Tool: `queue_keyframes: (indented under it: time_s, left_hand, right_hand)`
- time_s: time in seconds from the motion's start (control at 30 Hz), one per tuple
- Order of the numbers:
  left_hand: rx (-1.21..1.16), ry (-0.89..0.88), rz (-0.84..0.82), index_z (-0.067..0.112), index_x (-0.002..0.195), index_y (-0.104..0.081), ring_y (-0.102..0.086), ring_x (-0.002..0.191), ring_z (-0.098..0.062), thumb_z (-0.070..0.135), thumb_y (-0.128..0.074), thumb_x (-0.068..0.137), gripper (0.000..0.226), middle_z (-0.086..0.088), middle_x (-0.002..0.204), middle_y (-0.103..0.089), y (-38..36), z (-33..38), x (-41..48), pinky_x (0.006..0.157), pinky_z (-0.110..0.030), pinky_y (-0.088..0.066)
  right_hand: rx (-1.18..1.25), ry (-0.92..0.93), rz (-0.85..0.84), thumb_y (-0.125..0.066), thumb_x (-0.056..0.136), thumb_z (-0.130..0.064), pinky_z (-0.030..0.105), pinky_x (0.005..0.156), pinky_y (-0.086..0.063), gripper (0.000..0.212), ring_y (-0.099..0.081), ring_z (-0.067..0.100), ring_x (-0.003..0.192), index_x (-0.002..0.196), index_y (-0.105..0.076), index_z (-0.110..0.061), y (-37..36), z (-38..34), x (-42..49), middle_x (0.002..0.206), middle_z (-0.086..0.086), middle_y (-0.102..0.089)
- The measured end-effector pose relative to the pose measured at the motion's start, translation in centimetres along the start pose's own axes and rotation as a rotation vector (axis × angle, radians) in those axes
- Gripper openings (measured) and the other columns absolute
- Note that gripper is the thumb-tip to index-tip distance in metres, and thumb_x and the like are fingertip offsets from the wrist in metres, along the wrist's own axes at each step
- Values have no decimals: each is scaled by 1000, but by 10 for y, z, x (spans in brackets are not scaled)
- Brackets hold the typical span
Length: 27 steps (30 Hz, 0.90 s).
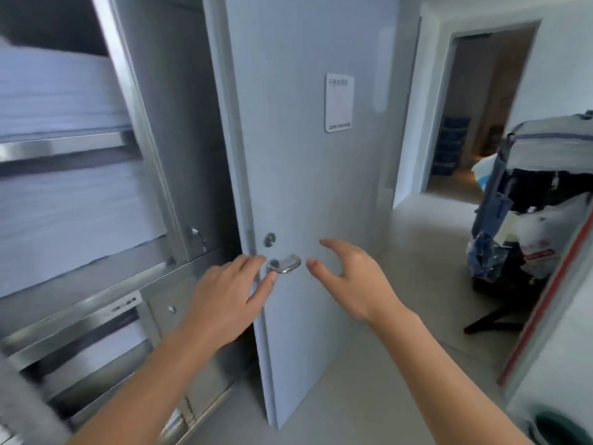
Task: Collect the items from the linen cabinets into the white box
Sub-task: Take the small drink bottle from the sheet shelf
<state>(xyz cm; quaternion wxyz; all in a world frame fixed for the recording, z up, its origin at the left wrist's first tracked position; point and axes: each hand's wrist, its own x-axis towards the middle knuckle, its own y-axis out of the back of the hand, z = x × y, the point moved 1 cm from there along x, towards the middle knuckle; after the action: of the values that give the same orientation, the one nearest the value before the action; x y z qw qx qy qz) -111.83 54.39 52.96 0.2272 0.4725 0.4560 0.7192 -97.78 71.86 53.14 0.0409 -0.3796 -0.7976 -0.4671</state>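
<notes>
A steel linen cabinet (150, 175) fills the left side, its shelves stacked with folded white linen (64, 91). A pale grey door (305, 155) stands open beside it, with a metal lever handle (285, 264) and a lock above. My left hand (231, 290) reaches with straight fingers to the door's edge, fingertips right by the handle. My right hand (349, 277) hovers just right of the handle, fingers spread and loosely bent, holding nothing. No white box is in view.
A housekeeping cart (526, 220) loaded with linen and bags stands at the right. Behind it an open doorway (475, 117) leads to another room. A wall edge with a red strip (545, 300) is at the near right. A small sign (339, 102) hangs on the door.
</notes>
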Motion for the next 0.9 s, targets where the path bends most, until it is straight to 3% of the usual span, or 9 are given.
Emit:
queue_keyframes:
  time_s: [0.07, 0.2, 0.3, 0.43, 0.7, 0.9]
  left_hand:
    - [43, 104, 3, 27, 131, -52, -60, 101, -26, 57, -25, 97, 52, 7, 125, -61, 20, -47, -26, 82, -36, -45]
    - [142, 227, 44, 26, 126, -56, -62, 94, -29, 62, -15, 91, 65, 3, 120, -64, 73, -120, -68, 83, -36, -46]
    - [191, 314, 98, 28, 127, -54, -62, 99, -25, 61, -19, 95, 57, 5, 123, -62, 103, -159, -89, 84, -35, -46]
    - [193, 410, 123, 31, 130, -50, -58, 107, -23, 58, -23, 96, 51, 10, 130, -56, 119, -188, -117, 87, -37, -48]
    - [211, 475, 121, 31, 133, -48, -59, 106, -18, 58, -24, 96, 52, 10, 131, -55, 127, -220, -133, 87, -34, -48]
    - [194, 477, 64, 29, 130, -50, -61, 98, -19, 54, -29, 98, 46, 9, 123, -59, 86, -223, -113, 81, -33, -45]
  right_hand:
    - [57, 55, -40, -51, 94, -63, 32, 99, -42, 62, -53, 17, 130, 144, -53, -25, -42, -41, 4, 143, -4, -59]
    - [124, 170, -139, -51, 95, -63, 26, 95, -37, 63, -53, 16, 130, 146, -51, -27, -104, -119, 12, 143, -4, -58]
    - [160, 269, -171, -49, 94, -65, 27, 99, -38, 65, -48, 14, 136, 148, -49, -29, -128, -168, 24, 148, -7, -54]
    - [205, 368, -203, -49, 93, -67, 22, 94, -36, 64, -51, 13, 132, 145, -52, -30, -151, -210, 30, 145, -9, -57]
    - [228, 397, -258, -49, 93, -66, 24, 102, -36, 66, -47, 13, 138, 147, -50, -29, -182, -237, 40, 150, -9, -53]
    - [200, 344, -305, -52, 95, -64, 24, 101, -38, 62, -49, 12, 135, 146, -52, -29, -198, -204, 52, 147, -10, -56]
